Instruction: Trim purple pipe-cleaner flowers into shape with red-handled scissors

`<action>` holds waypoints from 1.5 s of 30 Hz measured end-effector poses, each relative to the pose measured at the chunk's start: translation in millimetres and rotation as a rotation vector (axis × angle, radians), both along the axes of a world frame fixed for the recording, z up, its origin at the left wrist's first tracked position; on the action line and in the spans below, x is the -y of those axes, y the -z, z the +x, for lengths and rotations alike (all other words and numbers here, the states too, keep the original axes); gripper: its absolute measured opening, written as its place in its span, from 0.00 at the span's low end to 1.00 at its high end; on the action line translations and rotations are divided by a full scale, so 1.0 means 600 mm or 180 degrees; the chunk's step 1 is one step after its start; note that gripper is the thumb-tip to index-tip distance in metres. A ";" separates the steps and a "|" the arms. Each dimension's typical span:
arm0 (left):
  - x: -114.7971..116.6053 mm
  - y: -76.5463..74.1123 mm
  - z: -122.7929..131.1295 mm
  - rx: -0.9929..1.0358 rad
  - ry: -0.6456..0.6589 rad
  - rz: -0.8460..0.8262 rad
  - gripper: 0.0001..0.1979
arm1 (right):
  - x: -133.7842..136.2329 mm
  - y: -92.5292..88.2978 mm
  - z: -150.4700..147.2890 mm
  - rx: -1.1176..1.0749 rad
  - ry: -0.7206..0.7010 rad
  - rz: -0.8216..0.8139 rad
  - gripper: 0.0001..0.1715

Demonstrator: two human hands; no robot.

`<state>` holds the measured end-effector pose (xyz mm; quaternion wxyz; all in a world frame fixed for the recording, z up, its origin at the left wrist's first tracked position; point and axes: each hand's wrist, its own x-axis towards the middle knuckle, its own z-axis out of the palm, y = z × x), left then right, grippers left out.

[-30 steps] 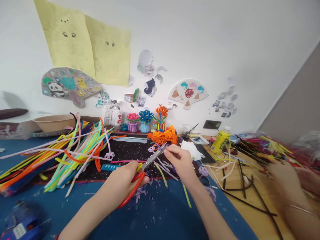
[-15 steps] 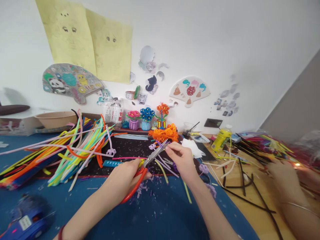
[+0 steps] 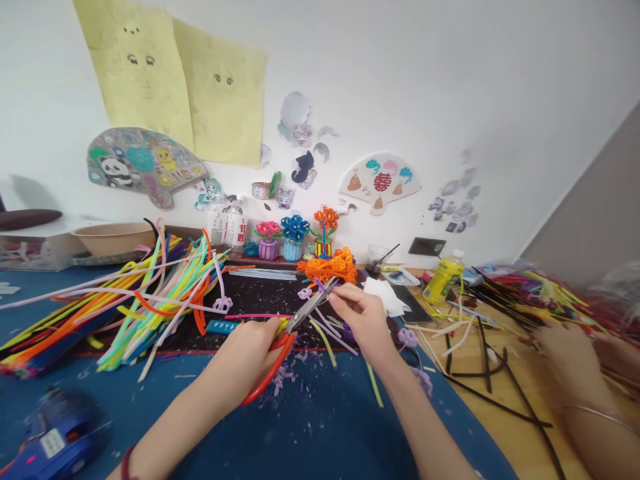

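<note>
My left hand [image 3: 255,343] is closed around the handles of a pair of scissors [image 3: 305,315] with red-orange grips, their blades pointing up and to the right. Close to the blade tips, my right hand [image 3: 361,317] pinches a short purple pipe cleaner [image 3: 321,285], most of it hidden behind the fingers and blades. The blades look almost shut. Below them, purple fuzz clippings [image 3: 285,381] lie scattered over the blue mat [image 3: 320,440]. A lilac pipe-cleaner flower [image 3: 223,305] rests on the dark board to the left.
Colourful pipe cleaners [image 3: 165,300] are heaped at the left, with a blue glue gun [image 3: 55,443] in front. Orange pipe-cleaner pieces [image 3: 327,267] lie behind the scissors near small potted flowers [image 3: 294,240]. A yellow bottle [image 3: 444,277] and another person's hands [image 3: 570,350] are at right.
The scissor blades have closed slightly near the purple pipe cleaner. Both hands stay in nearly the same place.
</note>
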<state>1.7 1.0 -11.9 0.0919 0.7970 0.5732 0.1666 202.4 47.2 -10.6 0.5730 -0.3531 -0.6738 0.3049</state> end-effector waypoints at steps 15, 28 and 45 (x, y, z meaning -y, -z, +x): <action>-0.008 0.012 -0.008 0.0223 0.0068 0.0426 0.18 | 0.000 0.000 0.005 0.0296 -0.0031 -0.0097 0.18; 0.002 -0.009 0.015 0.1978 -0.0558 -0.0299 0.20 | 0.013 0.001 -0.014 0.0011 -0.0852 -0.0821 0.22; 0.001 -0.009 0.013 0.3942 -0.0253 -0.0450 0.11 | 0.025 0.013 -0.032 0.0641 -0.1468 -0.1258 0.17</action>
